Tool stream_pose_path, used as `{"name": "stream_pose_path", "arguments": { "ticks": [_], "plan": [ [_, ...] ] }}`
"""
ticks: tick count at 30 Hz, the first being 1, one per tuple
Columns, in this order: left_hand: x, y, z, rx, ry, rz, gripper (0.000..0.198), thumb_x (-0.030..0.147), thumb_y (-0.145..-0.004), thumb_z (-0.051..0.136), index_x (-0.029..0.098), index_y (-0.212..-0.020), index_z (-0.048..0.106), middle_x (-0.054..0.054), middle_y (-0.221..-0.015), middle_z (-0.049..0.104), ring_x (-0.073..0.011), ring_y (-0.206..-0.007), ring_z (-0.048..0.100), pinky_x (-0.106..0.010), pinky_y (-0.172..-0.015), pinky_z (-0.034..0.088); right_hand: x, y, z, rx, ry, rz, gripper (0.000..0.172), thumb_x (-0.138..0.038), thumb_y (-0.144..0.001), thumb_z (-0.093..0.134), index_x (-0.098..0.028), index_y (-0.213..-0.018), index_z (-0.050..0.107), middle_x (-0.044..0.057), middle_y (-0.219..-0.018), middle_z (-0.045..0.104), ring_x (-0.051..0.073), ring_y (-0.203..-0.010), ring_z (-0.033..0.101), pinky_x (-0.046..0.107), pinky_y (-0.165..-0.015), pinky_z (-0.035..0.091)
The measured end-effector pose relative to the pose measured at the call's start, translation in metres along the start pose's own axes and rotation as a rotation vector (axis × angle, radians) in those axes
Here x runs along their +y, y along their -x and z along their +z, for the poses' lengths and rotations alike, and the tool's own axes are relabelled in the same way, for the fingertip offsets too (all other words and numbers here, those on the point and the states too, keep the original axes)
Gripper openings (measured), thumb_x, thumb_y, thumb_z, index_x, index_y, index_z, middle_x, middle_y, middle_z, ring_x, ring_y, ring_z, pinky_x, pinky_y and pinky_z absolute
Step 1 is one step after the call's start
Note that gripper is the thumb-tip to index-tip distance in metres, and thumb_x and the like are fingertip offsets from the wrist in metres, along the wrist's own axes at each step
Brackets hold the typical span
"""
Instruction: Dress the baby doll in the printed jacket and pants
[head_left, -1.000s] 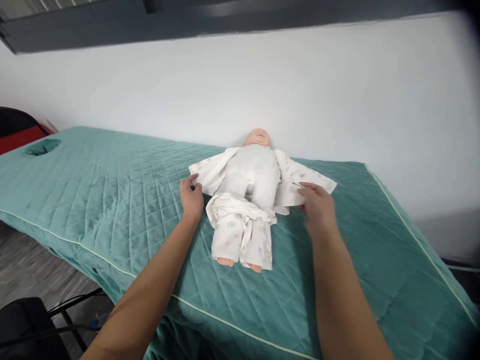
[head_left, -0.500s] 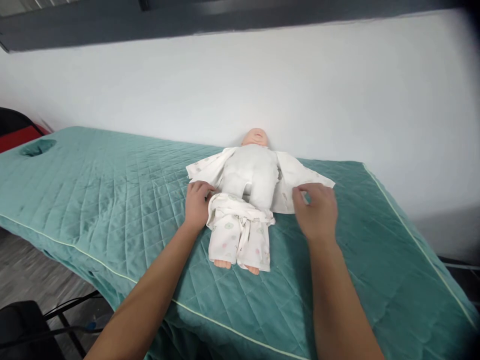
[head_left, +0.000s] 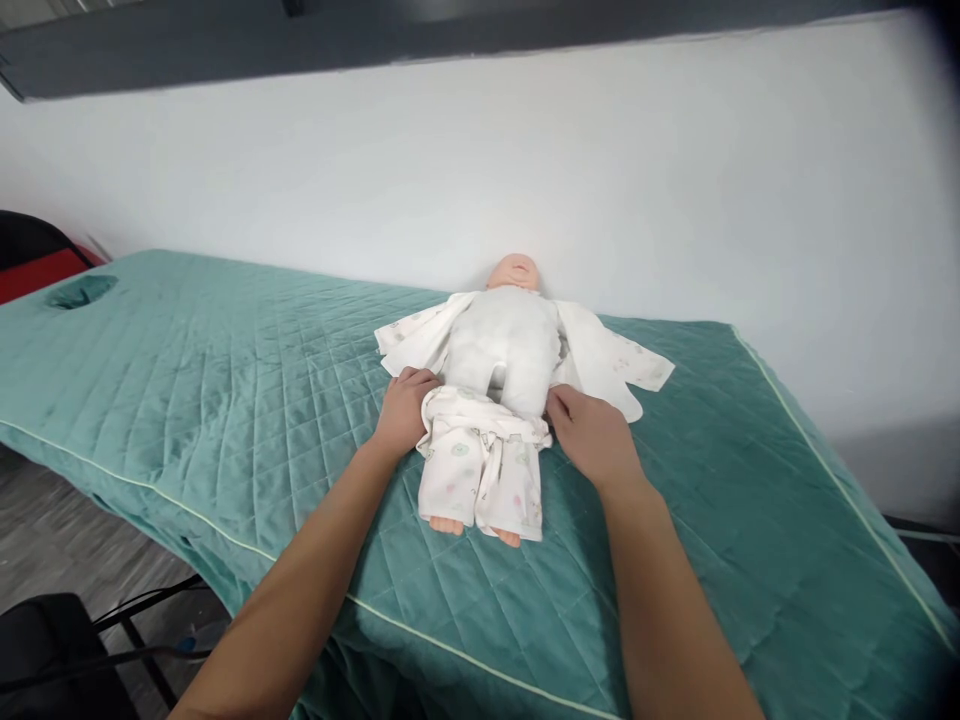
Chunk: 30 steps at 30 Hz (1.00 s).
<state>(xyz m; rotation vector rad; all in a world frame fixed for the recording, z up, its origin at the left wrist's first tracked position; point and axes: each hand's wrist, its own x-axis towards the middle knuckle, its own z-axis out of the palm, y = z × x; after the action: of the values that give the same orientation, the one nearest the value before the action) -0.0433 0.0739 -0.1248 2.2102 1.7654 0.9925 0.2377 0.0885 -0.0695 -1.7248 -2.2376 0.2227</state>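
Note:
A baby doll [head_left: 504, 335] with a white cloth body lies on its back, its head near the wall. Its printed white trousers [head_left: 457, 465] are bunched around the thighs, with the feet showing below. The white baby jacket [head_left: 600, 355] is spread open, both sleeves out to the sides. My left hand [head_left: 407, 410] is closed at the left end of the trousers' waistband, its fingertips partly hidden. On the other side my right hand [head_left: 592, 435] pinches at the waistband's right end, beside the doll's thigh and below the jacket's edge.
A green quilted cover [head_left: 247, 400] lies over the long bed, which has a hole [head_left: 81, 291] at its far left. Behind it rises a white wall [head_left: 480, 170]. A black chair [head_left: 60, 655] stands at the lower left.
My right hand has let go of the jacket's right side and moved left to the trousers' waistband. That jacket flap now lies opened outward. My left hand stays at the waistband.

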Motion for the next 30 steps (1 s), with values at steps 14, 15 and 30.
{"name": "stream_pose_path", "arguments": {
  "ticks": [14,15,30],
  "plan": [
    [0.010,0.002,-0.013,0.140,0.592,-0.270,0.007,0.020,-0.079,0.060,0.019,-0.076,0.066,-0.004,-0.085,0.066,-0.0189,-0.084,0.056,-0.035,-0.081,0.046,0.001,0.001,0.000,0.106,-0.606,0.020,0.016,-0.034,-0.089,0.056,-0.022,-0.083,0.064,0.000,-0.073,0.065,0.017,-0.068,0.057,0.029,-0.066,0.040],
    [0.011,0.002,-0.015,0.114,0.692,-0.295,0.007,0.023,-0.080,0.062,0.019,-0.080,0.068,-0.003,-0.087,0.067,-0.0180,-0.083,0.058,-0.033,-0.079,0.046,-0.002,0.002,-0.002,0.098,-0.662,-0.025,0.016,-0.035,-0.088,0.059,-0.022,-0.081,0.064,0.000,-0.073,0.064,0.017,-0.068,0.056,0.030,-0.067,0.041],
    [0.013,0.003,-0.034,-0.330,0.931,-0.179,0.021,0.039,-0.076,0.079,0.023,-0.090,0.079,-0.007,-0.104,0.061,-0.0183,-0.087,0.058,-0.031,-0.077,0.048,-0.013,0.009,-0.021,-0.206,-0.677,-0.321,0.025,-0.030,-0.078,0.080,-0.023,-0.081,0.057,0.001,-0.093,0.057,0.020,-0.089,0.052,0.031,-0.076,0.042]
  ]
}}
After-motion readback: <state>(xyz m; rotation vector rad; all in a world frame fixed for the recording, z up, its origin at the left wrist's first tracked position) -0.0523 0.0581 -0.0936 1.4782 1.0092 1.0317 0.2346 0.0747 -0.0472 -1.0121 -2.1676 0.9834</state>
